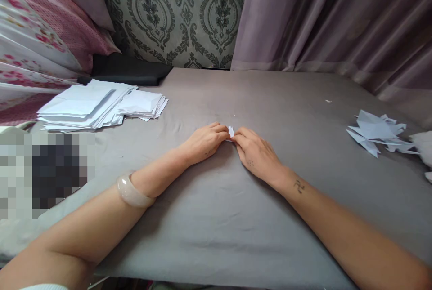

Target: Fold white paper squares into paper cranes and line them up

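Observation:
My left hand [205,140] and my right hand [255,151] meet at the middle of a grey cloth-covered surface [216,218]. Both pinch a small folded piece of white paper [231,131] between their fingertips; only a small corner of it shows above the fingers. Both hands lie low on the cloth. A pale bangle [132,191] sits on my left forearm.
A loose stack of white paper sheets [101,103] lies at the far left. Several folded white paper shapes [376,136] sit at the right edge. Patterned pillows [40,42], a black cushion [128,69] and purple curtains [337,20] border the back.

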The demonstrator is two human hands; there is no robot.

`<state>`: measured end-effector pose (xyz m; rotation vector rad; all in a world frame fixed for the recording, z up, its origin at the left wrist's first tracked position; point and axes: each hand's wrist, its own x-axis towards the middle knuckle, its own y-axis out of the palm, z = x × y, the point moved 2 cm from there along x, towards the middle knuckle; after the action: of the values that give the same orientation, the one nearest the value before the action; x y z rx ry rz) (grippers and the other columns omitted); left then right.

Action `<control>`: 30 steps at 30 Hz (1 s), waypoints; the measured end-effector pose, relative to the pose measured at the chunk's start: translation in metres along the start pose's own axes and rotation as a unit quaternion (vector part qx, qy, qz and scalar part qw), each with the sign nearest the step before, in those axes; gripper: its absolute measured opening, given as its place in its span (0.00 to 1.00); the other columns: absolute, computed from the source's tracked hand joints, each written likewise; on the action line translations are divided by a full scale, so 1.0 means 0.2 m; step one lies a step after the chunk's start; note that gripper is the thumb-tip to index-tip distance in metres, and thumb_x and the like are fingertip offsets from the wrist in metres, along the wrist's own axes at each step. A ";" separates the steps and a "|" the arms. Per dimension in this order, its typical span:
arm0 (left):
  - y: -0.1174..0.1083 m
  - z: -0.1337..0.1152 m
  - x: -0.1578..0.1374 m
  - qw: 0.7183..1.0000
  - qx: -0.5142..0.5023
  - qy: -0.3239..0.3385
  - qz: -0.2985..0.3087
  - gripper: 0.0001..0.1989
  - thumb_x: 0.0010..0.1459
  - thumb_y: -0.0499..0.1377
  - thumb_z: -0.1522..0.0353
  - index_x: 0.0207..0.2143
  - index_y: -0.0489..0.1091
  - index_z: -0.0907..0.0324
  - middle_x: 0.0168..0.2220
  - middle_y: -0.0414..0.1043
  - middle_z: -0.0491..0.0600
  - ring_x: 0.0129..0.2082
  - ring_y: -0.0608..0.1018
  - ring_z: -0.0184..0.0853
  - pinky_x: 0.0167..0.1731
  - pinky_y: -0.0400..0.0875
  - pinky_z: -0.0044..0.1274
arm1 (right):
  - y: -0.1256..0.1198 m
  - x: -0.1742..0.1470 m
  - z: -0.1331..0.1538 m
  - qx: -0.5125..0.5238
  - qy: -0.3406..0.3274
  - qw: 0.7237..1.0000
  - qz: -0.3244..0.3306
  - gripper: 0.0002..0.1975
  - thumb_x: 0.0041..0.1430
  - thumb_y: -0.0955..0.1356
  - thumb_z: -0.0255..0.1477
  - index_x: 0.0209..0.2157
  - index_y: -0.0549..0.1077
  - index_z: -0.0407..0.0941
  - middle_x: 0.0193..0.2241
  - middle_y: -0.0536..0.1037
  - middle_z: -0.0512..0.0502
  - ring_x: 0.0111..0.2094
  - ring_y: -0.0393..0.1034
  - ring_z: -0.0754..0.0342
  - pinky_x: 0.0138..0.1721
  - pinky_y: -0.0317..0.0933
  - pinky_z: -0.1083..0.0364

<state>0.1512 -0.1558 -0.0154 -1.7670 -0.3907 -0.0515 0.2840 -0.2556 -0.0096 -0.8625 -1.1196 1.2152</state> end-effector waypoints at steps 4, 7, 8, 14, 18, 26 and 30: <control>-0.03 -0.02 -0.04 0.998 0.042 0.026 0.035 0.19 0.60 0.45 0.78 0.48 0.71 0.63 0.47 0.70 0.56 0.46 0.71 0.38 0.44 0.69 0.27 | -0.03 -0.03 0.04 -0.093 -0.038 0.995 0.028 0.18 0.64 0.56 0.21 0.46 0.73 0.43 0.43 0.73 0.41 0.43 0.66 0.49 0.35 0.58 0.53; -0.03 -0.03 -0.05 0.998 0.049 0.027 0.040 0.20 0.59 0.45 0.78 0.49 0.71 0.63 0.48 0.70 0.57 0.46 0.71 0.39 0.46 0.69 0.28 | -0.03 -0.04 0.05 -0.109 -0.044 0.992 0.038 0.18 0.63 0.56 0.20 0.48 0.72 0.42 0.42 0.73 0.40 0.42 0.65 0.48 0.34 0.58 0.52; -0.03 -0.03 -0.05 0.998 0.045 0.024 0.035 0.21 0.58 0.46 0.79 0.49 0.71 0.62 0.49 0.70 0.57 0.46 0.71 0.39 0.46 0.69 0.29 | -0.04 -0.04 0.05 -0.109 -0.045 0.992 0.040 0.19 0.63 0.56 0.20 0.49 0.72 0.42 0.42 0.73 0.39 0.42 0.65 0.48 0.34 0.58 0.52; -0.01 0.06 -0.04 0.998 -0.055 -0.007 -0.009 0.23 0.54 0.47 0.81 0.45 0.74 0.60 0.47 0.75 0.51 0.47 0.74 0.36 0.48 0.70 0.29 | -0.06 -0.03 0.02 -0.073 -0.043 0.994 0.066 0.19 0.61 0.57 0.19 0.46 0.74 0.45 0.44 0.73 0.42 0.44 0.66 0.50 0.33 0.58 0.53; -0.04 0.09 -0.04 0.994 -0.108 0.011 -0.014 0.23 0.52 0.48 0.81 0.42 0.77 0.58 0.45 0.77 0.50 0.47 0.75 0.35 0.50 0.70 0.29 | -0.08 -0.03 -0.01 -0.048 -0.040 0.995 0.076 0.19 0.60 0.57 0.18 0.44 0.74 0.46 0.45 0.73 0.44 0.44 0.66 0.50 0.31 0.56 0.54; -0.07 0.07 -0.05 0.997 -0.065 0.039 0.026 0.28 0.52 0.48 0.82 0.50 0.73 0.56 0.49 0.74 0.51 0.48 0.72 0.37 0.50 0.69 0.30 | -0.06 -0.01 -0.05 -0.011 -0.046 0.997 0.067 0.22 0.59 0.58 0.18 0.50 0.72 0.48 0.42 0.72 0.44 0.42 0.65 0.52 0.33 0.57 0.56; -0.04 0.07 -0.03 0.996 -0.092 0.018 -0.004 0.25 0.52 0.47 0.82 0.45 0.75 0.58 0.45 0.75 0.51 0.46 0.73 0.36 0.49 0.68 0.28 | -0.05 -0.01 -0.02 -0.053 -0.049 0.996 0.049 0.20 0.60 0.57 0.20 0.47 0.74 0.47 0.41 0.72 0.43 0.42 0.65 0.51 0.29 0.53 0.56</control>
<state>0.1401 -0.1418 -0.0129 -1.9428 -0.3763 -0.1295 0.2909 -0.2599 -0.0017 -0.9562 -1.2417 1.2989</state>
